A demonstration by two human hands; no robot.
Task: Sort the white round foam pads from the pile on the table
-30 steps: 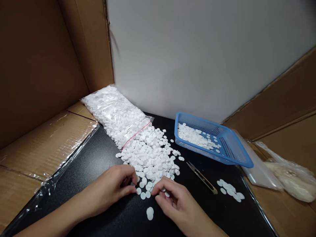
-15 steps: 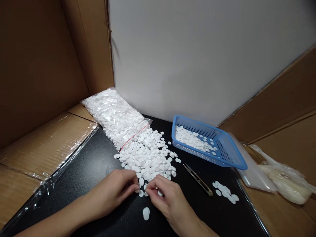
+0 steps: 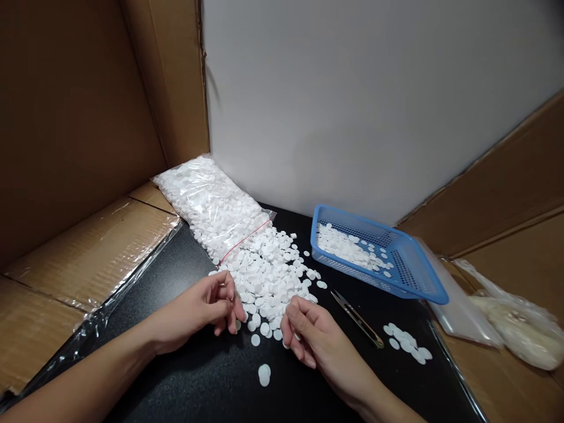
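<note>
A heap of small white discs (image 3: 268,288) spreads over the black tabletop from the mouth of a clear zip bag (image 3: 211,194) full of the same discs. At the heap's near left edge is my left hand (image 3: 215,308), its fingers loosely bent and apart, with nothing visible held. My right hand (image 3: 311,329) is closed at the near right edge, fingers curled and thumb against them. A bit of white shows between those fingers; whether it is a held disc is unclear. Two overlapping discs (image 3: 264,375) lie nearer me, between the hands.
A blue perforated basket (image 3: 379,282) holding white discs stands at the back right. Metal thread snips (image 3: 358,319) lie in front of it, beside a small group of discs (image 3: 408,342). Farther right are a flat clear bag (image 3: 462,317) and a knotted plastic bag (image 3: 515,329). Cardboard borders the table.
My hands have moved apart, the left one up and leftward with its fingers loosening, the right one rightward. Discs at the heap's near edge have shifted. The view has turned slightly.
</note>
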